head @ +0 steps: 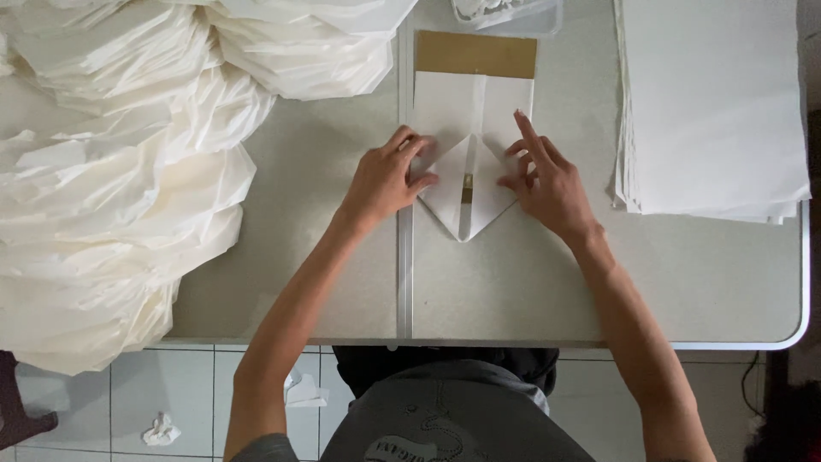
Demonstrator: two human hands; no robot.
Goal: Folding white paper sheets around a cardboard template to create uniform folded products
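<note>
A white paper sheet [469,111] lies on the grey table [513,282], folded to a point at its near end, over a brown card piece [475,54]. My left hand [386,178] presses the left folded flap with its fingers curled. My right hand [547,178] presses the right flap, index finger stretched along the fold edge. Neither hand lifts the paper.
A large heap of folded white paper pieces [111,171] covers the table's left side. A stack of flat white sheets [710,103] sits at the right. A clear plastic container [509,13] is at the far edge. Crumpled scraps [161,429] lie on the tiled floor.
</note>
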